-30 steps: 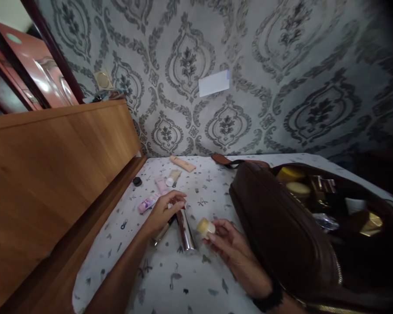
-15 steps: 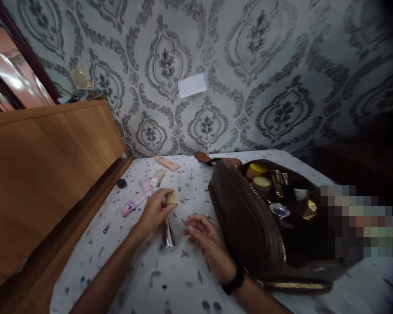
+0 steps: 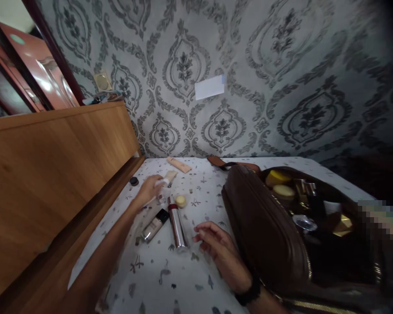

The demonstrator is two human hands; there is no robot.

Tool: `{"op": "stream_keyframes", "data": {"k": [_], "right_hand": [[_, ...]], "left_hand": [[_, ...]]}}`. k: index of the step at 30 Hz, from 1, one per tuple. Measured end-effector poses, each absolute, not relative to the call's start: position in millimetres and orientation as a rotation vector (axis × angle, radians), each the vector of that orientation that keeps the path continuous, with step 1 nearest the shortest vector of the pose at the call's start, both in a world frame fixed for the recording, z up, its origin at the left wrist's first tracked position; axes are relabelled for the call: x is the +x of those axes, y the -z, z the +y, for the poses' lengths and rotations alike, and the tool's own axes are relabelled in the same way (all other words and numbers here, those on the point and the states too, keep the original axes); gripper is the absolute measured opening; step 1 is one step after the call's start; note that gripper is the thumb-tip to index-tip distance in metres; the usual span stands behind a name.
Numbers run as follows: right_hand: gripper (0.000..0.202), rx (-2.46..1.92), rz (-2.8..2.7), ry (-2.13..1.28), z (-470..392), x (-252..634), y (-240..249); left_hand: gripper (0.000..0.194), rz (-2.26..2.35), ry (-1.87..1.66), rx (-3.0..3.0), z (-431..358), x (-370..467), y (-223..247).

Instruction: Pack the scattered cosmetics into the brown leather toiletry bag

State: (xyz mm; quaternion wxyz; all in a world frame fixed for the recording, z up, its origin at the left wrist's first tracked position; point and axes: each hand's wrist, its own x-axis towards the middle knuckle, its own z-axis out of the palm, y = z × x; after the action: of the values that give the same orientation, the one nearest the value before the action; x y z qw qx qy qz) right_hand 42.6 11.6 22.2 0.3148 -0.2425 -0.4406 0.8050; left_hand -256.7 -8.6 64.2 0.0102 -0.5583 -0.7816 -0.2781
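Observation:
My left hand (image 3: 149,189) is at the beige tube (image 3: 170,176) with a white cap. Its fingers are blurred and overlap the cap's edge, so I cannot tell whether they grip it. Beneath that hand lies a partly hidden small pinkish item (image 3: 161,198). My right hand (image 3: 221,250) hovers palm inward over the sheet, fingers loosely bent and apart, holding nothing. Between the hands lie a silver bottle (image 3: 177,227) with a dark red band, a foundation bottle (image 3: 153,226) with a black cap, and a round pale-yellow item (image 3: 180,200).
A brown leather bag (image 3: 265,226) stands unzipped at right, with several cosmetics inside. Its strap (image 3: 218,162) lies behind it. A peach tube (image 3: 179,164) and small black round item (image 3: 134,181) lie farther back. A wooden panel (image 3: 68,152) borders the left; patterned wall stands behind.
My left hand has let go of the round pale-yellow item beside the silver bottle and moved back toward the beige tube. The foundation bottle has come into sight. The view has turned left.

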Motion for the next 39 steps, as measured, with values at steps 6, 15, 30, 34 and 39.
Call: {"op": "stream_keyframes", "data": {"k": [6, 15, 30, 34, 39], "right_hand": [[0.038, -0.649, -1.224, -2.098, 9.7, 43.4, -23.9], [0.038, -0.633, -1.301, -2.085, 8.3, 44.5, -27.5], [0.052, -0.503, -1.067, -2.196, 7.5, 41.2, -20.5], [0.043, -0.523, -1.075, -2.161, 8.0, 40.4, -22.0], [0.042, -0.533, -1.059, -2.116, 7.2, 40.5, -23.1]], "left_hand": [[0.034, -2.674, 0.915, -1.268, -22.6, -352.8, -71.4], [0.032, -2.668, 1.268, -1.269, -21.0, -347.4, -66.5], [0.043, -2.224, 1.616, -2.394, -56.6, -120.8, -61.5], [0.04, -2.076, 1.281, -2.445, -62.8, -116.6, -50.8], [0.042, -2.047, 1.198, -2.383, -71.6, -122.2, -45.7]]}}
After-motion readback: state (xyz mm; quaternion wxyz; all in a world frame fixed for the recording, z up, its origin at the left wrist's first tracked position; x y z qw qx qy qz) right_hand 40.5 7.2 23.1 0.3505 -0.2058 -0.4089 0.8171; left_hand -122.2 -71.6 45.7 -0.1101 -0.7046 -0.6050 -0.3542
